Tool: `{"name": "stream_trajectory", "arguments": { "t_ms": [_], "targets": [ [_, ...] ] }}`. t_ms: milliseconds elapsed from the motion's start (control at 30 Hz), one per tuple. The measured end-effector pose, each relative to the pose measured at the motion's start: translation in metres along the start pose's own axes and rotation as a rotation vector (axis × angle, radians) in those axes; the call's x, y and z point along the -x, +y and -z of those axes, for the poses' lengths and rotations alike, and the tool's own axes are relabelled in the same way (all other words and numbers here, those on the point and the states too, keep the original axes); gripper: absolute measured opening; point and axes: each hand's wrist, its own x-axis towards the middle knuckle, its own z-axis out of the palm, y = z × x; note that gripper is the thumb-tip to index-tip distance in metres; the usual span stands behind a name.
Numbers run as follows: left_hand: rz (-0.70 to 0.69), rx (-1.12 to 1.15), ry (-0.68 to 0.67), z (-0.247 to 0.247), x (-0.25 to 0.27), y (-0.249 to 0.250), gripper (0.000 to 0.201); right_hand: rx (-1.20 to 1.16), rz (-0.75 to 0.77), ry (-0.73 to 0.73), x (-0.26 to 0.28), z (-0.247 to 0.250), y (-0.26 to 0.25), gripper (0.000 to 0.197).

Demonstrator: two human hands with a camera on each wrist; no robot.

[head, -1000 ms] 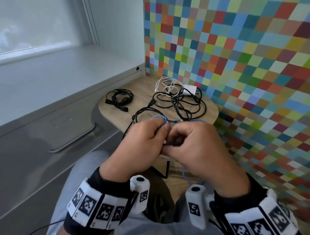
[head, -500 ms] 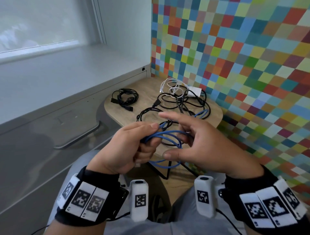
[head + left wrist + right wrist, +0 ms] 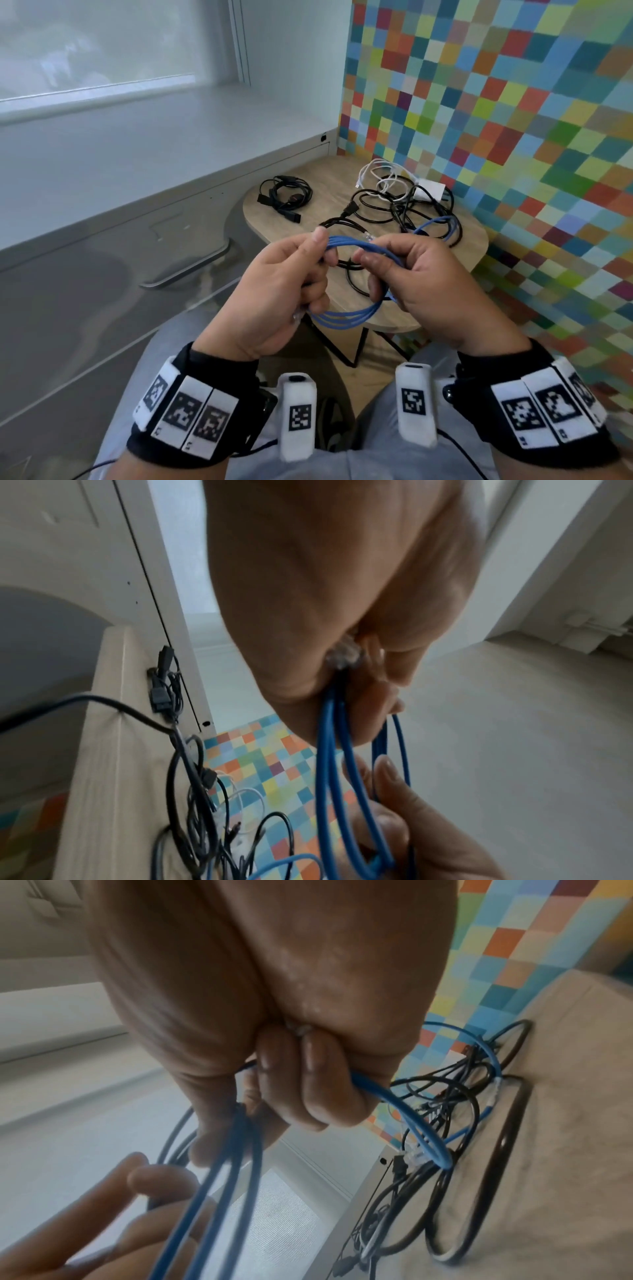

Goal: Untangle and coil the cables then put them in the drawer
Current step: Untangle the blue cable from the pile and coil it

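Coiling the blue cable (image 3: 346, 315) at frame centre: my left hand (image 3: 281, 291) clamps the stacked loops, right hand (image 3: 424, 274) grasps the far side, so feed the tail from the tangle (image 3: 404, 212) in same-size turns without twisting.

no readable text, only coded wristband markers (image 3: 186, 411)

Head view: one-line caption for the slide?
Both hands, left and right, coil a blue cable above a small table of tangled cables.
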Motion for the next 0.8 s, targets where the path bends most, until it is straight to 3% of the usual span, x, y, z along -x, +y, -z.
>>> {"name": "stream_trajectory", "arguments": {
  "t_ms": [167,300,400,533,667,800],
  "targets": [
    [-0.067,-0.053,0.11,0.003,0.0,-0.003,0.032,0.003,-0.014,-0.065,-0.003,-0.008,0.005,0.007],
    [-0.007,0.065,0.101,0.0,-0.001,-0.005,0.036,0.055,-0.039,-0.115,-0.002,-0.002,0.011,0.006],
    [0.015,0.277,0.115,0.005,-0.005,-0.001,0.035,0.0,-0.058,-0.007,0.003,0.011,0.011,0.015],
    [-0.055,0.426,0.256,0.014,-0.013,0.0,0.035,0.087,0.076,0.205,0.01,0.033,0.016,0.025],
    [-0.073,0.545,0.285,0.007,-0.015,-0.003,0.038,0.254,0.185,0.301,0.012,0.041,0.019,0.01],
    [-0.184,0.637,0.26,0.018,-0.012,0.01,0.038,0.359,0.225,0.388,0.015,0.051,0.017,0.007]
  ]
}}
